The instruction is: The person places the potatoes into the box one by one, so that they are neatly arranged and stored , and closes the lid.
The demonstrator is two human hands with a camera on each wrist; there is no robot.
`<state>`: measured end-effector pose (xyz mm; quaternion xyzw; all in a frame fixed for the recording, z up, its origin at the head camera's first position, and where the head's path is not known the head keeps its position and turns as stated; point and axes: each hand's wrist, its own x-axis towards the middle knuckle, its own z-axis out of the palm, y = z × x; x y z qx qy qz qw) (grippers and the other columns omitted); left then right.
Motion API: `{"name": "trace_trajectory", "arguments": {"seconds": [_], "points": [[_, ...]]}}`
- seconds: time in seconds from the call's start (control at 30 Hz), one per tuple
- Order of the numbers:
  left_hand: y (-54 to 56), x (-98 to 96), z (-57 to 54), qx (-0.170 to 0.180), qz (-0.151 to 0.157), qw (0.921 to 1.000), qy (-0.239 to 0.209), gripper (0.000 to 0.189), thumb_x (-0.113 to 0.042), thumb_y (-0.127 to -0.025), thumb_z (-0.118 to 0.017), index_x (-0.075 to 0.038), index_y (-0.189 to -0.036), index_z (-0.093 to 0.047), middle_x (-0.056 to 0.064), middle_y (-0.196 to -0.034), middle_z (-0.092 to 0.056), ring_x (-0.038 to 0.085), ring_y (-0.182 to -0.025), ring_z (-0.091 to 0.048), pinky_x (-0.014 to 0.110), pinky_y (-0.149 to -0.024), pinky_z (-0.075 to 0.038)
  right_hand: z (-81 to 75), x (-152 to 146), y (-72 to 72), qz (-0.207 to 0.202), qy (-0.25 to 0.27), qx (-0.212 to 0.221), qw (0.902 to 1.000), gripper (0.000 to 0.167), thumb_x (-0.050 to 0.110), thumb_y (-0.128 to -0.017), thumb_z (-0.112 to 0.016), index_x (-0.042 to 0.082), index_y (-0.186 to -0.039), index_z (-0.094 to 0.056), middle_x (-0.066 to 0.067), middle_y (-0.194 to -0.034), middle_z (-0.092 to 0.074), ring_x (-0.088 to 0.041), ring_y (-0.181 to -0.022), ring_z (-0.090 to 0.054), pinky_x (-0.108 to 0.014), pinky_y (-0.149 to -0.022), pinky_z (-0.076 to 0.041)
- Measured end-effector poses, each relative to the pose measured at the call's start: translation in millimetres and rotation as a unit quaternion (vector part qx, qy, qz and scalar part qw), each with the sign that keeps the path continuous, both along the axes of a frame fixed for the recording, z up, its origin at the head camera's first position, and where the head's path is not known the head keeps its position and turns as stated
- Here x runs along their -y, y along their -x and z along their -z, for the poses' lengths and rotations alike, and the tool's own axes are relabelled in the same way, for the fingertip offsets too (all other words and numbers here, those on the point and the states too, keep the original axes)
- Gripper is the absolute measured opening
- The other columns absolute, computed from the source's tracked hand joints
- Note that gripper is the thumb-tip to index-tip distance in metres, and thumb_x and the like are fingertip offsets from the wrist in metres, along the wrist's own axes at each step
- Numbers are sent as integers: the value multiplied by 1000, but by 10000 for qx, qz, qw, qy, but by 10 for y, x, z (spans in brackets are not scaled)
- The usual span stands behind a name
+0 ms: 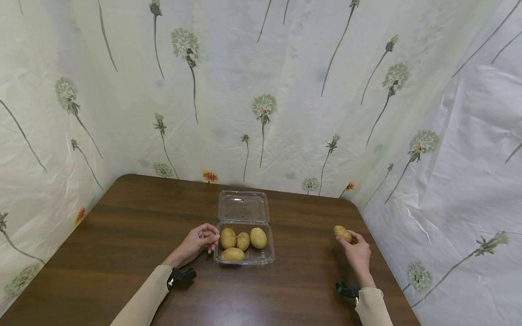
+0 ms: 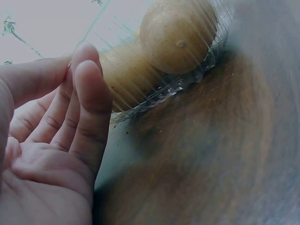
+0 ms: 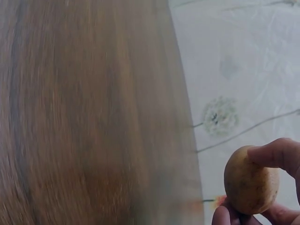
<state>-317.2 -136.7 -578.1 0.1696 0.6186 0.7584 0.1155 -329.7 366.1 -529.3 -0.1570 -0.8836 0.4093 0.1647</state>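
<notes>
A clear plastic clamshell box (image 1: 253, 258) stands on the table with its lid (image 1: 244, 206) folded back. Several potatoes (image 1: 233, 254) lie in its base. My left hand (image 1: 196, 244) pinches the box's left rim between thumb and fingertips; the left wrist view shows this grip, with two potatoes (image 2: 178, 35) behind the ribbed wall. Off to the right, my right hand (image 1: 357, 253) grips a single potato (image 1: 342, 233) near the table's right side. In the right wrist view that potato (image 3: 251, 180) sits between thumb and fingers.
The brown wooden table (image 1: 302, 280) has rounded far corners. A pale sheet (image 1: 228, 90) printed with dandelions hangs behind it and along both sides. Dark straps (image 1: 181, 277) circle both wrists at the sleeve ends.
</notes>
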Motion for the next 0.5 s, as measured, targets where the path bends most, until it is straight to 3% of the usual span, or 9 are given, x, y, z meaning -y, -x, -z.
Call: {"name": "trace_trajectory", "arguments": {"seconds": [0.13, 0.37, 0.5], "points": [[-3, -2, -1, -11, -28, 10000, -19, 24, -8, -96, -59, 5, -110, -46, 2, -78, -62, 10, -62, -57, 22, -55, -50, -40, 77, -20, -163, -13, -2, 9999, 60, 43, -85, -71, 5, -130, -56, -23, -125, -61, -33, -112, -59, -40, -88, -46], [-15, -12, -16, 5, -47, 10000, 1, 21, -8, -96, -59, 3, -110, -47, 1, -78, -62, 9, -62, -58, 22, -55, -50, -60, 190, -26, -306, -39, -33, 9995, 58, 44, -85, -72, 8, -128, -58, -20, -122, -64, -28, -109, -60, -20, -75, -45], [-12, -7, -13, -2, -43, 10000, -22, 21, -7, -96, -58, 3, -110, -47, 1, -78, -62, 9, -62, -58, 22, -55, -50, -69, 253, -38, -397, 6, -33, 9992, 57, 44, -85, -72, 10, -128, -58, -18, -122, -64, -26, -108, -60, -16, -73, -44]]}}
